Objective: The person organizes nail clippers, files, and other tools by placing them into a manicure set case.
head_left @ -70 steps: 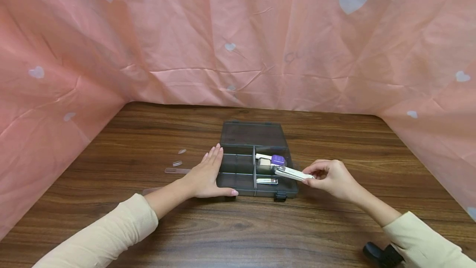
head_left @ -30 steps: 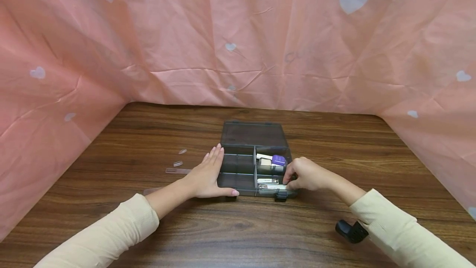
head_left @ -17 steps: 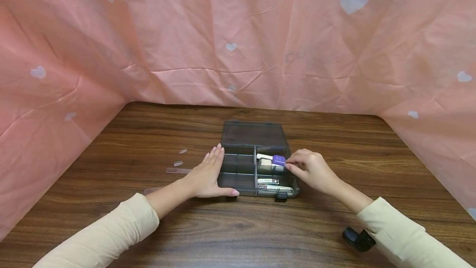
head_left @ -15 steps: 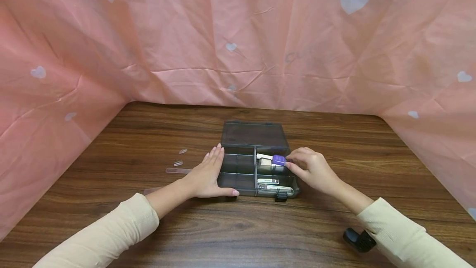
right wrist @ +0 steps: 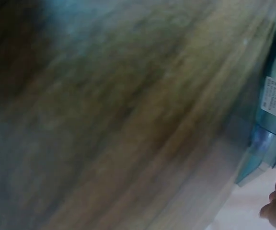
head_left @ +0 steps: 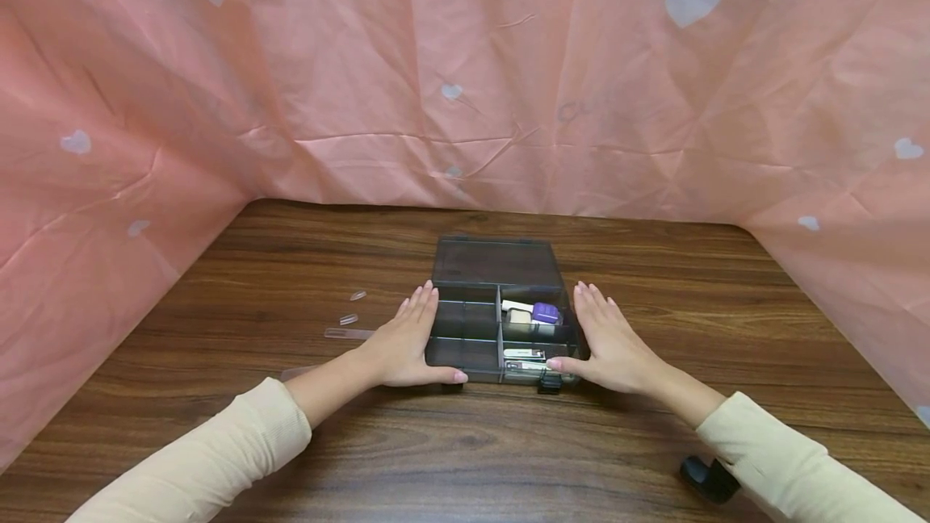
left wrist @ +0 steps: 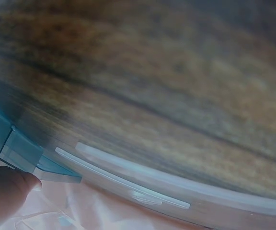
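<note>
Grey and see-through, the divided box point(head_left: 465, 318) lay open on the table point(head_left: 465, 450) between the left hand point(head_left: 403, 347) and right hand point(head_left: 614, 349), their fingers point(head_left: 422, 303) straight along its sides, thumbs at its near edge.

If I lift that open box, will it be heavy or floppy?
The box looks like thin see-through plastic, so it's probably light and stiff. Its lid lies open and might swing; the clippers lying inside could slide.
</note>
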`<action>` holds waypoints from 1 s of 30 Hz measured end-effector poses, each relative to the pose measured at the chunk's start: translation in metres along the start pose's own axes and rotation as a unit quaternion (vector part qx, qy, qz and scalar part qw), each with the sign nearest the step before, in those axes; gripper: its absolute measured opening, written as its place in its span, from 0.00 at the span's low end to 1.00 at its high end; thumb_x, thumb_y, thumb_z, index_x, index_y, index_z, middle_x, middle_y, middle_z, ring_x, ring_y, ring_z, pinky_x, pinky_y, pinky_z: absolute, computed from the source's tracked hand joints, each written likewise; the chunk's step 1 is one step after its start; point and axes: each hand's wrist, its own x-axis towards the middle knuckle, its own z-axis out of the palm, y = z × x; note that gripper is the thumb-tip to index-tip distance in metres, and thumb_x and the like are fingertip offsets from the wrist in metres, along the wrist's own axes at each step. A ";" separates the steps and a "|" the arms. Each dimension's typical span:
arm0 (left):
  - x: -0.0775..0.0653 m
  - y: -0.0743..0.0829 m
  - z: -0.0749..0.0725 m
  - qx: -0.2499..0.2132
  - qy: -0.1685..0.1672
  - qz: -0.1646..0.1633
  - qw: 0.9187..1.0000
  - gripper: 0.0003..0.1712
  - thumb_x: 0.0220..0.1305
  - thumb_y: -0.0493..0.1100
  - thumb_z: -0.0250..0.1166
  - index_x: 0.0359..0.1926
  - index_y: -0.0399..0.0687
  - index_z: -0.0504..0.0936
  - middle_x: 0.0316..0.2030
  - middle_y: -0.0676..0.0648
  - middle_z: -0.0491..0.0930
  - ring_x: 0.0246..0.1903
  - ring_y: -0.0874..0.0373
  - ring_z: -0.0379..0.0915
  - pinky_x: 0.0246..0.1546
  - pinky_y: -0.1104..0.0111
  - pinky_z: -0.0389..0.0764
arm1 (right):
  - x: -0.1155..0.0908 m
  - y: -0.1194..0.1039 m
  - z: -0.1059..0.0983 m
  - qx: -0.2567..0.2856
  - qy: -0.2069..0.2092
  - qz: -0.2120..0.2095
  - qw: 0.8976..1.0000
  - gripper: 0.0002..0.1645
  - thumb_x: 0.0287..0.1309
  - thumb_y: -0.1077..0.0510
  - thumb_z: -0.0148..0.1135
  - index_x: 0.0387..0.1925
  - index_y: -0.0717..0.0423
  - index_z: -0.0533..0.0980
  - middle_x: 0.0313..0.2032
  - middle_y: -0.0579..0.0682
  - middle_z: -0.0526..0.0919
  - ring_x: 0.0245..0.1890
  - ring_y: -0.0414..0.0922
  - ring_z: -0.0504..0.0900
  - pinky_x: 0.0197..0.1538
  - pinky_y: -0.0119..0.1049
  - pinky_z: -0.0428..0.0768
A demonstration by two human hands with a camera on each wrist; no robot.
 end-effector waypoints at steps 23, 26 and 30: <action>-0.024 -0.030 -0.022 -0.024 0.060 0.084 0.994 0.51 0.56 0.67 0.59 0.70 0.40 0.54 0.68 0.38 0.58 0.68 0.39 0.52 0.67 0.47 0.53 | -0.003 0.002 0.005 -0.038 -0.033 0.003 0.999 0.69 0.45 0.27 0.58 0.68 0.75 0.44 0.70 0.70 0.41 0.71 0.65 0.39 0.69 0.59 0.46; -0.031 -0.038 -0.024 -0.036 0.090 0.094 0.991 0.48 0.55 0.63 0.62 0.68 0.40 0.59 0.64 0.39 0.65 0.64 0.42 0.61 0.64 0.50 0.62 | -0.003 0.002 0.005 -0.037 -0.035 0.004 0.999 0.69 0.46 0.27 0.57 0.68 0.74 0.44 0.70 0.70 0.41 0.71 0.65 0.39 0.69 0.59 0.46; -0.041 -0.049 -0.024 -0.039 0.129 0.101 0.986 0.43 0.52 0.60 0.67 0.63 0.39 0.67 0.59 0.41 0.73 0.59 0.47 0.68 0.58 0.53 0.70 | -0.003 0.001 0.005 -0.035 -0.038 0.006 0.999 0.68 0.46 0.27 0.57 0.68 0.74 0.44 0.70 0.70 0.41 0.71 0.65 0.39 0.70 0.58 0.45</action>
